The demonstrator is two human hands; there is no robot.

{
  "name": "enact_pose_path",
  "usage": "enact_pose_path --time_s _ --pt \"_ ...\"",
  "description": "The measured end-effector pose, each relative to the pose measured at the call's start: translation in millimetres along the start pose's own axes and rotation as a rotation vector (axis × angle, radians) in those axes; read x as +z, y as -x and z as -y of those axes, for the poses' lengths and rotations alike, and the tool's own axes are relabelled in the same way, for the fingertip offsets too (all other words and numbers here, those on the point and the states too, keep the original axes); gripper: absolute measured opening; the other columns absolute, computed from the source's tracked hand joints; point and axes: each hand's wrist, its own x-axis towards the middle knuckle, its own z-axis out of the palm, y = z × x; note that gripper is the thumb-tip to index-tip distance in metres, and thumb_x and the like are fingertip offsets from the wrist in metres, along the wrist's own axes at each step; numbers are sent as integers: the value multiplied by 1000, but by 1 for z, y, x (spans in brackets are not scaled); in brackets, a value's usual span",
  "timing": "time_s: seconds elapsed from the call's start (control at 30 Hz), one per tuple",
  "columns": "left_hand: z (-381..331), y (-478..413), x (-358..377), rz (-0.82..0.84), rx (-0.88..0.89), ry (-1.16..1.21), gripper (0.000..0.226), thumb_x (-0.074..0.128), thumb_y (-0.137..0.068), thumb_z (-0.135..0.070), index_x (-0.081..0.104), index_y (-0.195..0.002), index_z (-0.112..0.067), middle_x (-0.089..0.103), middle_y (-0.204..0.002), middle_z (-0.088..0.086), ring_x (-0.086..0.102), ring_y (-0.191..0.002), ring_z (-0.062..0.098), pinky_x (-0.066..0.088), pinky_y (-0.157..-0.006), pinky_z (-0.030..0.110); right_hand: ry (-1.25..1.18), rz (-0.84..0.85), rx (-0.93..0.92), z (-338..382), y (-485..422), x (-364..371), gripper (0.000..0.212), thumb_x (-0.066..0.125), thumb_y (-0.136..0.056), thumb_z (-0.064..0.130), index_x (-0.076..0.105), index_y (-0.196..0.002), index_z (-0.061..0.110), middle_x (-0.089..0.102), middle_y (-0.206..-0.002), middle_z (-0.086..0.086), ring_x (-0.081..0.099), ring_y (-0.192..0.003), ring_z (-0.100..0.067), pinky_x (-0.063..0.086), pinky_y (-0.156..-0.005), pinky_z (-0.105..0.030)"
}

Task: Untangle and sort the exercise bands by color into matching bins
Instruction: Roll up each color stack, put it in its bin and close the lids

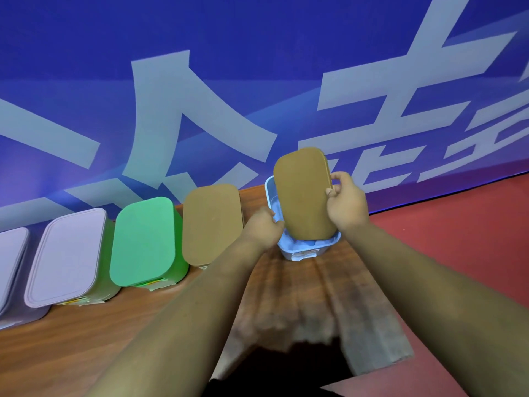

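Curling round the right edge of the tan lid (302, 193), the fingers (340, 176) of the right hand (347, 202) pinched it against the thumb and held it tilted, its far end raised and its near end dipped into the open blue bin (310, 247). The left hand (264, 229) was bunched at the bin's left rim, its fingers (279, 224) curled close beside the lid's lower left edge; whether they gripped the rim or the lid could not be told. Both bare forearms reached forward from the bottom of the view, the wrists nearly level.

The blue bin stood at the right end of a row on a wooden table (86, 339). To its left sat a tan-lidded bin (211, 224), a green bin (144, 242), a lilac-lidded bin (67, 256) and a second lilac lid (11, 262) cut off by the frame. Behind rose a blue wall (86, 53) with large pale characters, and a red floor (458, 239) lay to the right.
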Motion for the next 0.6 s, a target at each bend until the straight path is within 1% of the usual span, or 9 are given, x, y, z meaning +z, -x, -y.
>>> enact_pose_path --time_s 0.1,0.17,0.23,0.3,0.4,0.5,0.6 --pt "-7 -3 1 13 -27 68 39 58 -106 -40 57 -128 -8 70 -117 9 67 -107 30 51 -86 36 -14 5 20 5 -6 -8 35 47 -107 15 59 -139 21 73 -117 -6 67 -109 -25 54 -94 -38" --pt "-10 -3 4 18 -35 93 44 56 -106 -44 57 -132 -8 71 -119 10 66 -110 29 50 -89 35 -7 23 28 7 -8 -11 36 45 -108 14 59 -141 17 72 -120 -7 66 -111 -26 52 -93 -35" --pt "-11 -4 5 5 -58 129 46 57 -106 -42 57 -135 -6 71 -120 10 66 -114 30 51 -96 37 5 52 36 7 -8 -13 37 44 -109 15 59 -142 13 70 -121 -6 64 -111 -25 49 -91 -32" --pt "-11 -7 7 4 -92 167 44 58 -104 -42 63 -131 -8 72 -122 9 67 -116 30 53 -101 40 5 68 49 6 -8 -12 38 43 -110 14 60 -143 10 69 -125 -7 64 -114 -27 49 -92 -31" --pt "-10 -12 8 11 -128 110 45 58 -103 -45 68 -128 -9 71 -126 9 67 -114 32 55 -98 40 3 76 69 1 -9 -7 38 43 -109 13 60 -143 9 71 -128 -11 65 -119 -30 49 -94 -32" --pt "-8 -16 9 -19 -183 57 50 56 -103 -48 68 -130 -9 65 -134 15 66 -114 34 53 -94 35 13 85 100 -3 -10 -4 39 43 -109 14 60 -144 9 71 -129 -11 65 -121 -31 48 -95 -32" --pt "-6 -16 10 -14 -187 46 48 57 -103 -45 67 -134 -9 64 -138 15 65 -120 34 52 -96 35 41 103 121 -8 -13 -3 40 43 -110 16 59 -146 9 69 -135 -13 63 -124 -32 47 -96 -32"
